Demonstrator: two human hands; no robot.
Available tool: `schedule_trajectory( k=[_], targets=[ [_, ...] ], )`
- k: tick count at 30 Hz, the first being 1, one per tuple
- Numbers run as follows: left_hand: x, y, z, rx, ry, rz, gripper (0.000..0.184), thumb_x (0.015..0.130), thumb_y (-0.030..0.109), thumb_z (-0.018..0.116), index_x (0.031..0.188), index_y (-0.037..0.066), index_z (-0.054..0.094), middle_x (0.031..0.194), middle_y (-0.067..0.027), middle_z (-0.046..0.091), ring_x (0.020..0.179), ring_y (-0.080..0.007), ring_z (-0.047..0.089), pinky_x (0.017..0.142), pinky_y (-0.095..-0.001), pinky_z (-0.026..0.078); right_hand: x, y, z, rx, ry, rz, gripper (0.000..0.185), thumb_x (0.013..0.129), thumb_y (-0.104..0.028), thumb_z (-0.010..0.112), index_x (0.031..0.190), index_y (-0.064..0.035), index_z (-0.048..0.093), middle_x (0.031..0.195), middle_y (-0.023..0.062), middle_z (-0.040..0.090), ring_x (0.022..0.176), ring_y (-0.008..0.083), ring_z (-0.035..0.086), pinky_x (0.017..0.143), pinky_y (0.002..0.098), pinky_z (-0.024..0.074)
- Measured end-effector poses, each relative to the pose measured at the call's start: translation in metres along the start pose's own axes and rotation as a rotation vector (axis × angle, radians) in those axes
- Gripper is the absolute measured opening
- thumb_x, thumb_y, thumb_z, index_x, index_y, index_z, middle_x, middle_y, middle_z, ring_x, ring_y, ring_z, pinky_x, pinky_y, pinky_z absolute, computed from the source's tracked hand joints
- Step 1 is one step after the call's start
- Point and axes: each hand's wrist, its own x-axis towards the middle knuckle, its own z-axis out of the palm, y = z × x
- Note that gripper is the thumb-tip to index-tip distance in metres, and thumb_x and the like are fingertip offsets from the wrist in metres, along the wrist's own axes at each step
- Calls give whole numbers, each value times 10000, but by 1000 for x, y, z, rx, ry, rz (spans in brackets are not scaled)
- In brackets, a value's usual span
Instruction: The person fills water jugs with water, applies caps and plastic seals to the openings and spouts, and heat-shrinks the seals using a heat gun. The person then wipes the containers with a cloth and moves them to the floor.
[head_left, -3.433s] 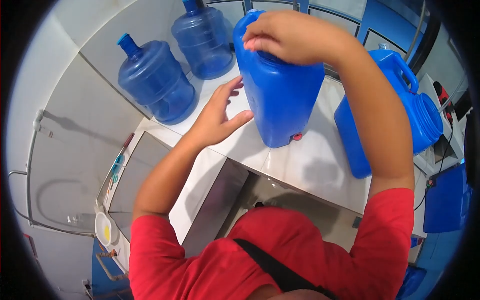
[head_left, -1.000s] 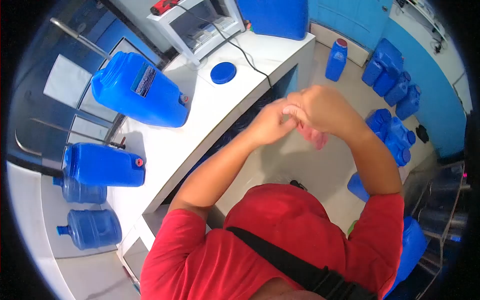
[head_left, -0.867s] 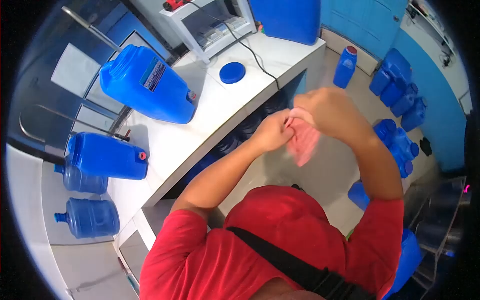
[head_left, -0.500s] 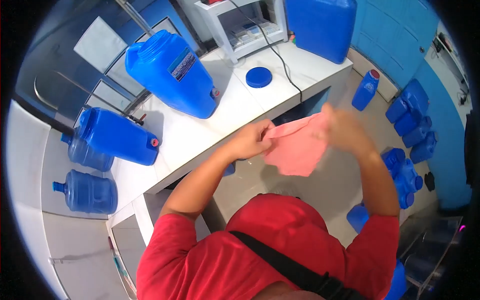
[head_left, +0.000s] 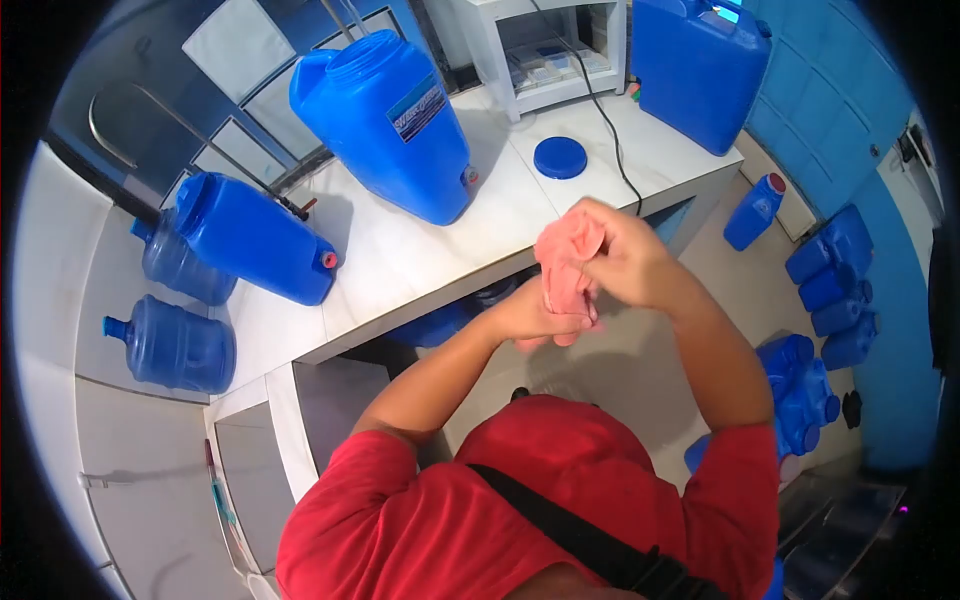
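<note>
A pink cloth (head_left: 568,262) is bunched up between both hands, in front of the counter's edge. My left hand (head_left: 532,312) grips its lower part, with some cloth sticking out below the fingers. Gripping the upper part, my right hand (head_left: 628,255) is closed around the bundle. Nearest on the counter are a blue screw lid (head_left: 560,158) lying flat and a large open-topped blue water container (head_left: 385,130) with a label and a small tap.
On the white tiled counter (head_left: 400,275) stand a smaller blue container (head_left: 255,240), a blue jerrycan (head_left: 695,75) and a white shelf (head_left: 545,60) with a black cable. Clear blue bottles (head_left: 180,345) lie at left. Several blue jugs (head_left: 800,390) stand on the floor at right.
The cloth was spread out between my hands and is now crumpled into a bundle. My hands have come together, the right one moving left. The view has shifted slightly.
</note>
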Motion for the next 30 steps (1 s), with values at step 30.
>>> schedule_trajectory(
  k=[30],
  targets=[
    [-33,-10,-43,-181,-190,-399,451,879,179,730,1251,39,516,1106,-11,596,995,-73,558,859,-255,484,-12,58,3,-259,-352,124,315,783,-239,747,976,-8,652,789,117,674,713,216,632,643,358,492]
  ],
)
